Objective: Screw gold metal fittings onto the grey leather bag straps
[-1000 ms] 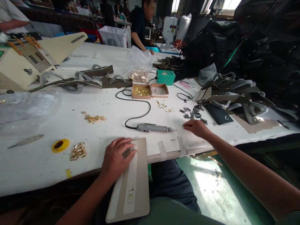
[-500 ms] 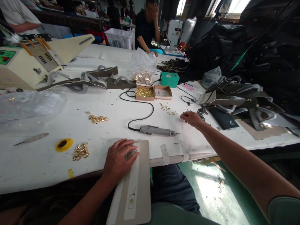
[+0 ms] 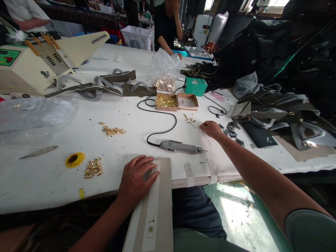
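My left hand (image 3: 138, 178) lies on the upper end of a long beige panel (image 3: 163, 213), fingers stretched out and a little apart. The panel hangs over the table's front edge and has a paler strip with a small slotted fitting. My right hand (image 3: 211, 128) is over the table, its fingertips pinched together at the edge of some scattered small gold pieces (image 3: 189, 119). Whatever is between those fingertips is too small or hidden to make out. Between my hands lies a grey electric screwdriver (image 3: 180, 147) on a black cord, touched by neither hand.
Gold hardware piles (image 3: 93, 168) and a yellow tape roll (image 3: 75, 160) lie left, near an awl-like tool (image 3: 40, 151). A cardboard box of gold pieces (image 3: 166, 106) stands behind. Dark metal plates (image 3: 231, 129) lie right. A person (image 3: 166, 31) is across the table.
My right hand has shifted slightly left toward the small gold pieces, its fingertips now beside them. My left hand stays on the panel. The whole view has shifted slightly.
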The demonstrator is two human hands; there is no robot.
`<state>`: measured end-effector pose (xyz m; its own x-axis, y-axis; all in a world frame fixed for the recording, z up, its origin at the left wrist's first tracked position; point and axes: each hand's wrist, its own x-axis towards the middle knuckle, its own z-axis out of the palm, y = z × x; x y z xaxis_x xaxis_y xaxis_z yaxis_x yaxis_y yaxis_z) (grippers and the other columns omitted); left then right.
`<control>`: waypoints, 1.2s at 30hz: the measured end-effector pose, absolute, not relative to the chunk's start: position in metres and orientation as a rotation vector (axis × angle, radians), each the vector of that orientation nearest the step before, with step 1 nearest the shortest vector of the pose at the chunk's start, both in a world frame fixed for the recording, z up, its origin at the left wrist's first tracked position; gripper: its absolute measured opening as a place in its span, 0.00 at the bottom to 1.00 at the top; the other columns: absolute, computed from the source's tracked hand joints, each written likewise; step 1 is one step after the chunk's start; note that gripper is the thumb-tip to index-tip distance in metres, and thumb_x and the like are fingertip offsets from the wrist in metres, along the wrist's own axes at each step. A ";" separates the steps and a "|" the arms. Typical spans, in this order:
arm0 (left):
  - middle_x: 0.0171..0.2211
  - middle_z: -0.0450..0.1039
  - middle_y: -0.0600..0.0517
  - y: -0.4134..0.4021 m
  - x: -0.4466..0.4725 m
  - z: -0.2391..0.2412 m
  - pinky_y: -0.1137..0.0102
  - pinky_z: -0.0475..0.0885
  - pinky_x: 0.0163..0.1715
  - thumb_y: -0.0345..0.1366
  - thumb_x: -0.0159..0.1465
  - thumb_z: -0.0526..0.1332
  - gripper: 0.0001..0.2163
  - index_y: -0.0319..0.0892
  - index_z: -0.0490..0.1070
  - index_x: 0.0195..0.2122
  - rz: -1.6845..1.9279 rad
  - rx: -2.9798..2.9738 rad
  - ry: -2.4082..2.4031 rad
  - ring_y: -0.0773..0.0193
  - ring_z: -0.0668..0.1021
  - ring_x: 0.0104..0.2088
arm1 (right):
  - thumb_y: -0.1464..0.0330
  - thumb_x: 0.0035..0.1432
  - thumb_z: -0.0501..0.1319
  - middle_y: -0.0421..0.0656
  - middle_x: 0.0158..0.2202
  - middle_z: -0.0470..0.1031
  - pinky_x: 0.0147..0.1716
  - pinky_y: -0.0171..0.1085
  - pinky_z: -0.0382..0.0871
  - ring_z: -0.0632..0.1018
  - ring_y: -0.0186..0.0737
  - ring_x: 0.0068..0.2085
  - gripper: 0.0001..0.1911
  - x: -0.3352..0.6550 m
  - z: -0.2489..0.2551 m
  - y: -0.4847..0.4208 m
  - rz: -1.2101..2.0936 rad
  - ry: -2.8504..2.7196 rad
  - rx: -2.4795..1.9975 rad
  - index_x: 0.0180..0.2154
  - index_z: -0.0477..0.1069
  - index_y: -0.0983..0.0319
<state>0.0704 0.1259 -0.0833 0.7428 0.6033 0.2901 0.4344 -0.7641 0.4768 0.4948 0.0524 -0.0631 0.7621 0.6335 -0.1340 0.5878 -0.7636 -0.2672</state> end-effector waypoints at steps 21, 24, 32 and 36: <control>0.56 0.81 0.52 0.125 0.071 -0.081 0.50 0.67 0.60 0.40 0.66 0.66 0.06 0.50 0.81 0.42 0.601 2.561 0.804 0.47 0.74 0.62 | 0.59 0.73 0.52 0.53 0.54 0.78 0.42 0.42 0.68 0.80 0.50 0.47 0.20 0.480 -0.059 0.051 0.080 -1.253 -2.889 0.49 0.81 0.59; 0.56 0.81 0.52 0.125 0.071 -0.081 0.50 0.67 0.60 0.41 0.66 0.66 0.06 0.51 0.81 0.42 0.596 2.562 0.807 0.46 0.74 0.62 | 0.58 0.73 0.51 0.53 0.53 0.78 0.42 0.42 0.68 0.79 0.50 0.47 0.22 0.480 -0.060 0.051 0.074 -1.302 -2.878 0.49 0.81 0.59; 0.56 0.80 0.53 0.126 0.071 -0.084 0.50 0.68 0.60 0.40 0.65 0.66 0.07 0.52 0.81 0.42 0.595 2.563 0.804 0.47 0.74 0.62 | 0.58 0.70 0.56 0.45 0.51 0.81 0.39 0.37 0.66 0.79 0.46 0.47 0.18 0.486 -0.041 0.024 0.064 -1.277 -2.761 0.46 0.83 0.56; 0.55 0.81 0.53 0.126 0.071 -0.083 0.50 0.68 0.60 0.40 0.65 0.66 0.07 0.51 0.81 0.42 0.612 2.558 0.785 0.47 0.74 0.61 | 0.60 0.64 0.63 0.40 0.41 0.85 0.39 0.35 0.68 0.81 0.42 0.40 0.12 0.493 -0.036 -0.019 0.309 -1.308 -2.585 0.40 0.84 0.57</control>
